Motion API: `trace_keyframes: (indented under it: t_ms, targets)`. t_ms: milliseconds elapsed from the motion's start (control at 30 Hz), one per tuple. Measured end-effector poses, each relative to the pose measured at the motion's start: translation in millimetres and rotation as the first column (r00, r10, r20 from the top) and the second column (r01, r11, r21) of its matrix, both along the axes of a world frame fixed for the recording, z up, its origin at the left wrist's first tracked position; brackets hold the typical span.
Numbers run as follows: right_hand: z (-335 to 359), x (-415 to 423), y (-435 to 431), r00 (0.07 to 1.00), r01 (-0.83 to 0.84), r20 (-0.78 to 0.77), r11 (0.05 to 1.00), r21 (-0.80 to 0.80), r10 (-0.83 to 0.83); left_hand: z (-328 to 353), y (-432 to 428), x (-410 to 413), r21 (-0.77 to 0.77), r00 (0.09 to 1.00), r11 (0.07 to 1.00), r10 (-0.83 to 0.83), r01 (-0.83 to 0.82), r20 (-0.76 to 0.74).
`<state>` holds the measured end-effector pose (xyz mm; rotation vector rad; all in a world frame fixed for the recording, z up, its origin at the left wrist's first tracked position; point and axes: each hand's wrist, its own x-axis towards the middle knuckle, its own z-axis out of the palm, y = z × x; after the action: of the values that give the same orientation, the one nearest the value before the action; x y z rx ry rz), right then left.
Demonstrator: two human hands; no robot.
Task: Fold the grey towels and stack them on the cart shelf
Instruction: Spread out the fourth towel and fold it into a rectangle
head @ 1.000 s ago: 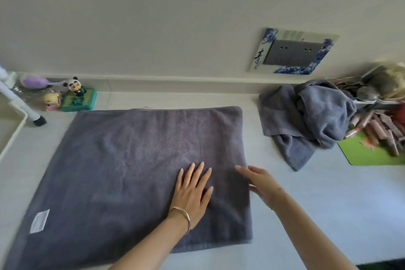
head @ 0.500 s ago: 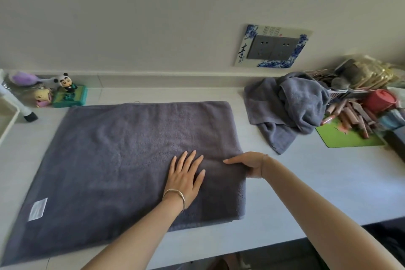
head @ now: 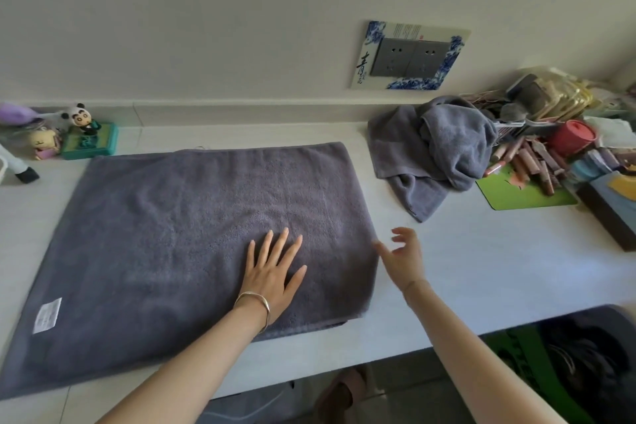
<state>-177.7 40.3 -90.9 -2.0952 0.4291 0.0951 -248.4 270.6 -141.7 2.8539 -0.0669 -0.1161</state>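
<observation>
A large dark grey towel [head: 165, 234] lies spread flat on the white counter [head: 481, 262], with a white label near its front left corner. My left hand [head: 273, 272] presses flat on it near its right side, fingers straight and spread. Just off the towel's right edge, my right hand [head: 401, 256] hovers with loosely curled fingers and holds nothing. A second grey towel [head: 433, 151] sits crumpled in a heap at the back right. No cart shelf is visible.
Small figurines and a green box [head: 89, 141] stand at the back left. A green mat [head: 526, 194] with several pinkish sticks, a red cup [head: 571, 136] and packets crowd the right end. A wall socket plate [head: 409, 58] hangs above.
My right hand has let go of the towel's right edge and lifted off to the right. My left hand stays pressed flat on the towel. The view has shifted slightly.
</observation>
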Motion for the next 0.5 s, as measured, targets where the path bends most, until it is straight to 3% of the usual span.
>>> trace_keyframes:
  t_ms: [100, 167, 233, 367, 500]
  targets:
    - [-4, -29, 6, 0.956, -0.034, -0.287, 0.995, 0.089, 0.059, 0, -1, -20, 0.054, 0.999, 0.998, 0.022, -0.02, -0.027]
    - [0, -41, 7, 0.906, -0.137, -0.386, 0.984, 0.114, 0.171, -2, -4, -29, 0.087, 0.999, 0.996, 0.02, -0.017, -0.033]
    - [7, -49, 9, 0.89, -0.127, -0.411, 0.973, 0.193, 0.198, -2, -7, -34, 0.091, 0.999, 0.996, 0.016, -0.012, -0.043]
    - [16, -52, 3, 0.896, 0.09, -0.432, 0.912, 0.399, 0.101, -2, -9, -35, 0.095, 0.998, 0.996, 0.009, -0.003, -0.064]
    - [24, -51, 2, 0.832, 0.103, -0.521, 0.872, 0.479, 0.189, 0, -10, -35, 0.108, 0.996, 0.994, 0.006, 0.003, -0.087]
